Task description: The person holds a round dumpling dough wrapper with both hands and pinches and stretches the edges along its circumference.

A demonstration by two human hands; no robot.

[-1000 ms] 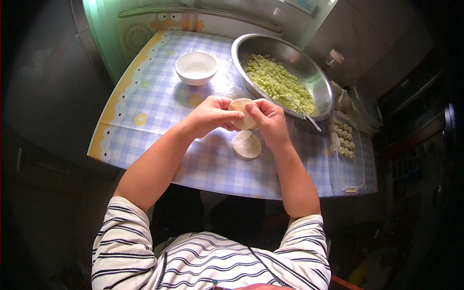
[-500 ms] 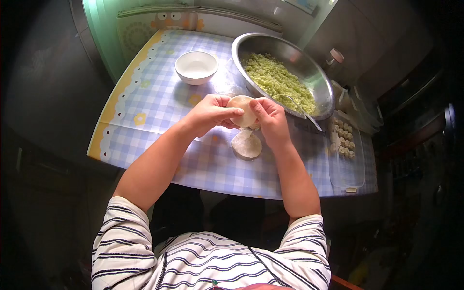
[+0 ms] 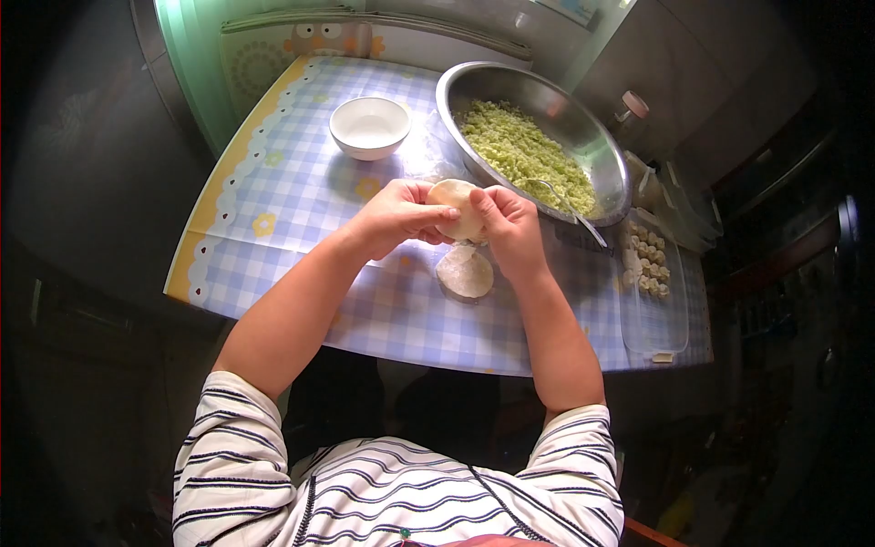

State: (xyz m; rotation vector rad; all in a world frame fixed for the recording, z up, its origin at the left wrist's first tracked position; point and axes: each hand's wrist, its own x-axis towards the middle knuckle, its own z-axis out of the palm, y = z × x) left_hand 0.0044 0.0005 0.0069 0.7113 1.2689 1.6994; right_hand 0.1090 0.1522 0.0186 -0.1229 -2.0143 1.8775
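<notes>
A round, pale dough wrapper (image 3: 453,197) is held up between both hands above the checked tablecloth. My left hand (image 3: 405,217) pinches its left side, thumb on the near face. On its right edge, my right hand (image 3: 507,224) closes with thumb and fingers. Just below the hands lies a stack of floured wrappers (image 3: 466,273), its upper part partly covered by the held wrapper and fingers. Beyond my right hand stands a large steel bowl (image 3: 599,151) of chopped green filling (image 3: 524,146), with a spoon (image 3: 576,215) resting in it.
A white bowl (image 3: 371,127) stands at the back of the table. On the right, a clear plastic box (image 3: 654,326) holds several small dumplings (image 3: 648,260). A pink-capped jar (image 3: 634,107) and more plastic containers (image 3: 682,211) are behind it.
The fingers of my right hand have shifted slightly on the wrapper, which now looks a little more bent. Both arms are nearly where they were.
</notes>
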